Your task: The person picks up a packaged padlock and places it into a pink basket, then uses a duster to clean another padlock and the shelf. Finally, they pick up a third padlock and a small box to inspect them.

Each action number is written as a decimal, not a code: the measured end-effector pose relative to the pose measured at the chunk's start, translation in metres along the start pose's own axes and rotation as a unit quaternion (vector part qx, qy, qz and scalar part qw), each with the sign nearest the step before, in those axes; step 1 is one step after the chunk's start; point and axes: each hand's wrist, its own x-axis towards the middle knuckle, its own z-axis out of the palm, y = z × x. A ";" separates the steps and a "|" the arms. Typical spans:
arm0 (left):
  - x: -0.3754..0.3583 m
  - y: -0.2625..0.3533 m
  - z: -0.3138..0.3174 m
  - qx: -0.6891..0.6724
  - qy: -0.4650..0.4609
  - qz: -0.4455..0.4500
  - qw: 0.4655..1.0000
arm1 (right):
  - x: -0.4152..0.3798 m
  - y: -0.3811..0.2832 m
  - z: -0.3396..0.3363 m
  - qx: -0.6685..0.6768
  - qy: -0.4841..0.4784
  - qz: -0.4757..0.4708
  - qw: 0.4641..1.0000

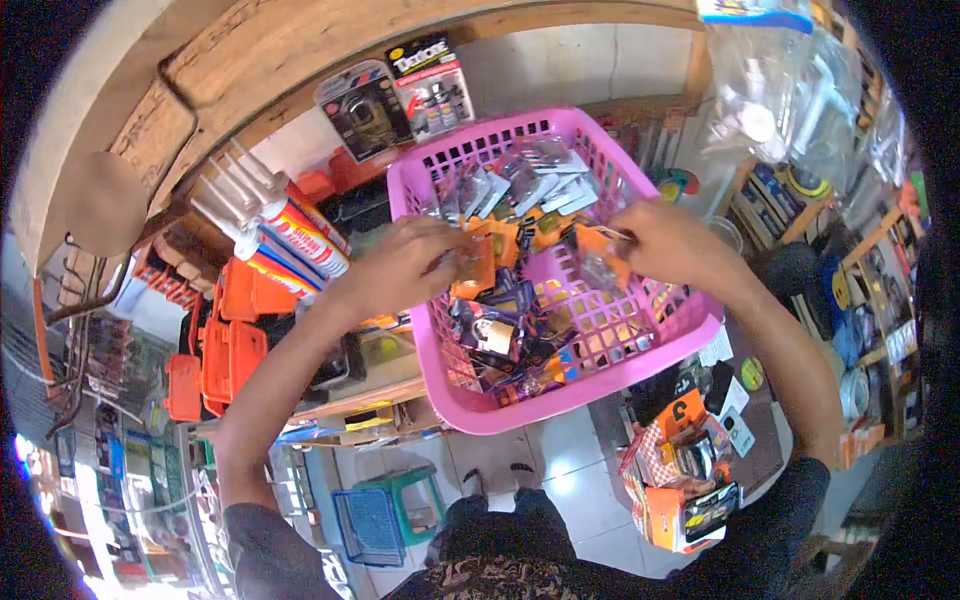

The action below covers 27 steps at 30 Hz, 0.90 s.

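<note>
A pink plastic basket [560,400] stands in front of me, holding many small packets. My left hand [405,262] is closed over its left side, fingers pinching an orange-carded packet [478,268]. At the right side my right hand [672,243] grips another orange-carded packet [603,262] with a clear plastic front. What the packets contain is too small to tell. Silver-grey packets [545,185] are heaped at the basket's far end. Dark packets [495,330] lie in its near left corner, and the slatted bottom shows at the right.
Silicone sealant tubes [300,235] and orange plastic cases [232,345] are at the left. Blister packs [430,85] stand behind the basket. Lower right, a stool top carries boxes and packets [690,470]. A green stool [412,500] and a blue basket [367,525] are on the tiled floor.
</note>
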 end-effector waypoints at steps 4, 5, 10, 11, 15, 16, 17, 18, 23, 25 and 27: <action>0.002 0.005 0.015 -0.013 0.032 0.045 0.998 | -0.009 -0.015 -0.017 -0.011 -0.012 0.013 1.000; 0.003 0.006 0.019 -0.041 0.049 0.069 0.996 | -0.010 -0.024 -0.024 -0.004 -0.010 0.033 0.999; 0.016 0.018 0.023 -0.016 0.052 0.045 0.997 | -0.015 -0.057 -0.040 0.146 0.025 0.023 0.989; 0.018 0.024 0.017 -0.086 0.039 -0.002 0.996 | -0.015 -0.062 -0.042 0.182 0.046 0.012 0.982; 0.011 0.035 0.004 -0.406 0.041 -0.026 0.912 | 0.000 -0.089 -0.030 0.313 0.035 -0.016 0.949; 0.008 0.042 -0.002 -0.457 0.049 -0.013 0.888 | 0.004 -0.097 -0.026 0.344 0.028 0.002 0.939; 0.004 0.045 -0.006 -0.458 0.048 -0.013 0.888 | 0.009 -0.102 -0.022 0.344 0.028 0.003 0.939; -0.001 0.048 -0.013 -0.484 0.036 -0.050 0.873 | 0.014 -0.105 -0.019 0.342 0.030 0.003 0.939; -0.042 0.054 -0.028 -0.489 0.159 -0.121 0.849 | 0.032 -0.107 -0.011 0.417 -0.045 0.004 0.908; -0.071 0.057 -0.042 -0.400 0.174 -0.165 0.885 | 0.031 -0.107 -0.010 0.389 -0.028 0.001 0.921; -0.108 0.062 -0.040 -0.518 0.232 -0.259 0.781 | 0.028 -0.106 -0.010 0.361 -0.006 -0.006 0.933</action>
